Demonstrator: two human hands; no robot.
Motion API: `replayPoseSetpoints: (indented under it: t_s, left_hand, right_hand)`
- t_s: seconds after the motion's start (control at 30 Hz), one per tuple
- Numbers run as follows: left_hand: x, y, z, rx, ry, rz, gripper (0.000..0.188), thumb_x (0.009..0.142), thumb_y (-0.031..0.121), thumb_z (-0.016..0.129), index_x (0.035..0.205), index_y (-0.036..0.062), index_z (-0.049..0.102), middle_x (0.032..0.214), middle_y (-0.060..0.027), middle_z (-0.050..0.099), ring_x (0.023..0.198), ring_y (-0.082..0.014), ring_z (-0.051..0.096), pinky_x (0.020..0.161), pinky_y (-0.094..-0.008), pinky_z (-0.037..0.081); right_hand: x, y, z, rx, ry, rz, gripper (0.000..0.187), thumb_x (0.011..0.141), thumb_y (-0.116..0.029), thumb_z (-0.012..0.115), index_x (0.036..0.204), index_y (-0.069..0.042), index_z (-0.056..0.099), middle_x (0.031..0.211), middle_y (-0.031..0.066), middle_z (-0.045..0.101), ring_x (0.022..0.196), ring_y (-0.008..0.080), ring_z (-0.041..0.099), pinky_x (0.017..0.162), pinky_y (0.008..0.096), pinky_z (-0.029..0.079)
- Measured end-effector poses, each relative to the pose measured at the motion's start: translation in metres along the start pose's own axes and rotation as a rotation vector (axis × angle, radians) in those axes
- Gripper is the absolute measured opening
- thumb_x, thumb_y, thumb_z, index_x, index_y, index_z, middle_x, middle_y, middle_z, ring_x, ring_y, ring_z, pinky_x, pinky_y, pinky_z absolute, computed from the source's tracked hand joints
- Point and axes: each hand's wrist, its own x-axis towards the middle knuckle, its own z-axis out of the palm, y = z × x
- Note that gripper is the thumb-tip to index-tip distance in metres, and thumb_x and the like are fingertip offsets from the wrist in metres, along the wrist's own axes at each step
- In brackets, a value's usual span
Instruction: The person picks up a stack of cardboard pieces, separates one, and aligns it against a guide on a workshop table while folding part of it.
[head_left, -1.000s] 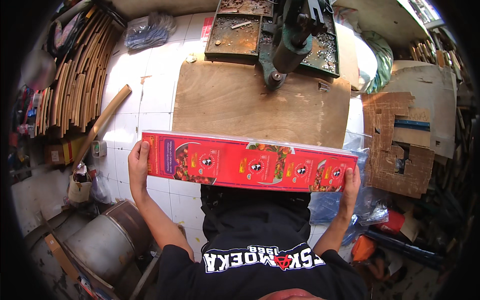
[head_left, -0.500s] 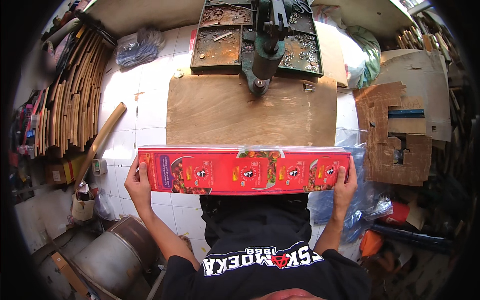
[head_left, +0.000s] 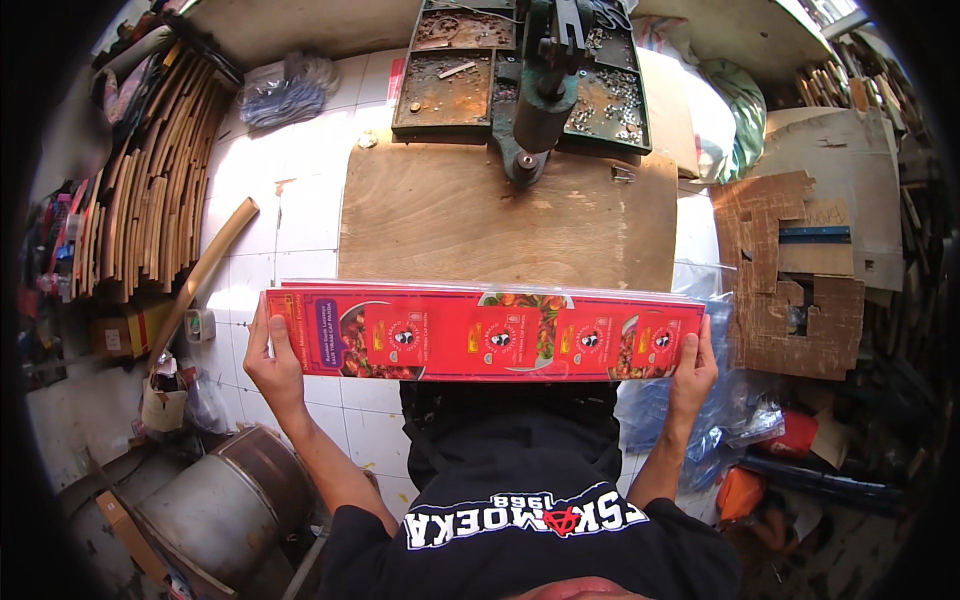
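A stack of long red printed strips [head_left: 450,345], with food pictures and clear-looking edges, stretches level across in front of my body. My left hand [head_left: 275,362] grips its left end, thumb on the printed face and fingers behind. At the right end my right hand [head_left: 694,364] holds it the same way. The layers sit slightly staggered along the top edge and at the left end. Just beyond the strips lies a wooden board [head_left: 500,225], and over its far part stands a dark green hand press [head_left: 542,120].
Metal trays of small fittings [head_left: 443,92] flank the press. Cardboard sheets [head_left: 165,190] stand stacked at left, near a cardboard tube [head_left: 217,262]. A metal drum [head_left: 215,510] lies at lower left. Clear plastic sheeting [head_left: 660,410] and cut brown board [head_left: 755,230] are at right.
The left end of the strips has shifted a little left and up with my left hand, and the layers there look more staggered. My right hand keeps its hold.
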Motion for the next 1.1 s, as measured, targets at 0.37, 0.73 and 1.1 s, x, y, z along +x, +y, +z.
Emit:
replayPoseSetpoints:
  t_s: [0.37,0.73,1.1]
  left_hand:
    - [-0.005,0.026,-0.025,-0.52,0.118,-0.011,0.034,0.1,0.026,0.058,0.117,-0.0035,0.058,0.103,-0.006,0.065,0.092,-0.0106,0.058,0.083,-0.0233,0.047]
    - [-0.015,0.071,-0.016,-0.271,0.19,0.308,0.088,0.091,0.073,0.039,0.139,-0.0006,0.041,0.141,-0.0184,0.044,0.131,-0.0315,0.043,0.111,-0.0476,0.03]
    - [-0.028,0.063,-0.021,-1.391,0.092,-0.31,0.044,0.093,0.009,0.049,0.136,0.015,0.042,0.127,-0.0115,0.052,0.117,-0.0257,0.053,0.099,-0.0413,0.047]
  right_hand:
    - [-0.006,-0.015,-0.004,0.197,0.2,-0.014,0.043,0.101,-0.012,0.054,0.138,0.008,0.048,0.123,0.0114,0.062,0.107,0.0143,0.058,0.094,0.0278,0.047]
    - [0.004,-0.037,-0.069,1.213,0.071,-0.184,0.054,0.104,-0.047,0.033,0.077,-0.007,0.056,0.073,0.0072,0.056,0.077,0.022,0.055,0.09,0.0402,0.044]
    - [-0.014,-0.059,-0.114,1.036,-0.635,-0.308,0.059,0.094,-0.059,0.05,0.086,-0.001,0.062,0.082,0.0152,0.062,0.088,0.0299,0.061,0.106,0.048,0.035]
